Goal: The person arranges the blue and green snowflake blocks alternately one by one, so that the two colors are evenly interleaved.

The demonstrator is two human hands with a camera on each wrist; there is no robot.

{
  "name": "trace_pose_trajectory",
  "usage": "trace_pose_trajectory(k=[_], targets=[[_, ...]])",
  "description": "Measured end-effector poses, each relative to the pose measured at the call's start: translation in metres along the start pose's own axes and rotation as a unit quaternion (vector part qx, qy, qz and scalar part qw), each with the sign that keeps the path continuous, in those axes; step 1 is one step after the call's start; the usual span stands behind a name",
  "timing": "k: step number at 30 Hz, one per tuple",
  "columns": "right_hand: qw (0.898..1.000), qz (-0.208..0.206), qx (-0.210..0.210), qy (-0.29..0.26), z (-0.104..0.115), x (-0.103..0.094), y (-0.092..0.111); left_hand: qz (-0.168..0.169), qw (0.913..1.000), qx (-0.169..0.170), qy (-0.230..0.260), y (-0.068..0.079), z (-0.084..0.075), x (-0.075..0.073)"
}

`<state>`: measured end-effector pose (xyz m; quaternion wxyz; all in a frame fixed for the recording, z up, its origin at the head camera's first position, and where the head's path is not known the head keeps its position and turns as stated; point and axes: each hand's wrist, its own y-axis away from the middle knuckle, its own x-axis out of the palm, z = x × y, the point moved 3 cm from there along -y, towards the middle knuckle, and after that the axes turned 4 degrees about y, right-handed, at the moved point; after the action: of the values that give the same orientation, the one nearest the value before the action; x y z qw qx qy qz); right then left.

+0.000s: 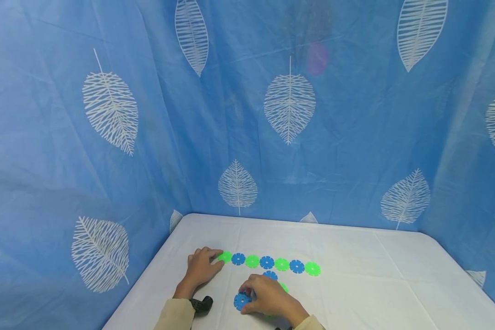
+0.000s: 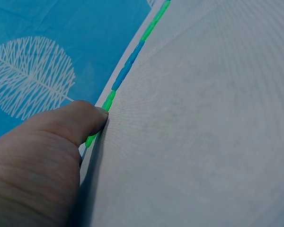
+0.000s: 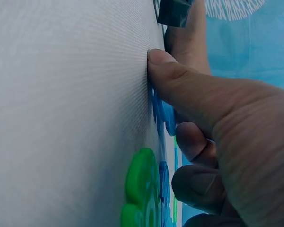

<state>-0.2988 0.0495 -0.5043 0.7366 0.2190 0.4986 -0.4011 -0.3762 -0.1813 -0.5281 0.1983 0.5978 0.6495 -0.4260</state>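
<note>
Notched plastic snowflake discs, alternating green and blue, form a row across the white table in the head view. My left hand [image 1: 202,267] is at the row's left end, thumb and forefinger gripping the edges of the end green disc [image 1: 226,257]. In the left wrist view, the thumb [image 2: 97,116] presses against that disc's rim. Nearer to me, my right hand [image 1: 268,295] pinches a blue disc [image 1: 241,301] by its right side, low over the cloth. Another blue disc [image 1: 270,275] lies just below the row, partly covered by the right hand.
A green disc [image 1: 285,287] peeks out behind the right hand, and a green edge shows beneath it. The row ends at a green disc [image 1: 312,268] on the right. Blue leaf-patterned curtains [image 1: 239,114] hang around the white-clothed table [image 1: 375,284].
</note>
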Motion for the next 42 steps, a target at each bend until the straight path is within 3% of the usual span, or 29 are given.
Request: trace_pose_trajectory(k=[12, 24, 32, 42], targets=[[0.998, -0.031, -0.044, 0.039, -0.001, -0.003, 0.002, 0.005, 0.9999, -0.011, -0.006, -0.002, 0.005, 0.005], [0.991, -0.085, -0.101, 0.010, 0.005, -0.013, 0.005, -0.001, 1.0000, -0.006, -0.008, 0.000, 0.002, 0.004], [0.977, -0.154, -0.146, -0.013, 0.008, -0.027, 0.012, -0.005, 0.9999, -0.003, -0.009, 0.001, 0.001, 0.003], [0.957, -0.218, -0.184, -0.056, 0.012, -0.064, 0.020, -0.008, 0.9999, -0.002, -0.010, 0.002, 0.001, 0.004]])
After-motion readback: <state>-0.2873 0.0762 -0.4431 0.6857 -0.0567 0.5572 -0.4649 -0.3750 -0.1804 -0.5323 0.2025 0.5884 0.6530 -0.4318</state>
